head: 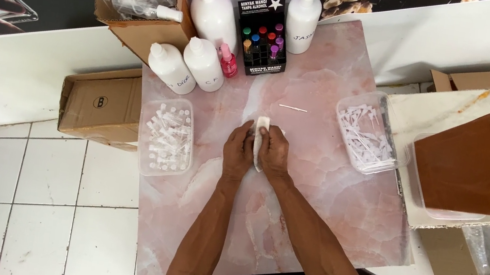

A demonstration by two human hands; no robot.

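Note:
Over the middle of a pink marble-patterned table top (310,218), my left hand (237,152) and my right hand (273,151) are pressed together around a white cloth or tissue (259,134). Its top end sticks up between my fingers; whatever may be wrapped inside is hidden. A thin white stick-like piece (293,108) lies on the table just beyond my right hand.
A clear tub of small vials (166,135) sits left, and a clear tub of white plastic pieces (365,133) right. Several white bottles (204,63), a small pink bottle (226,61) and a black rack of coloured vials (262,40) line the far edge. Cardboard boxes (480,166) flank the table.

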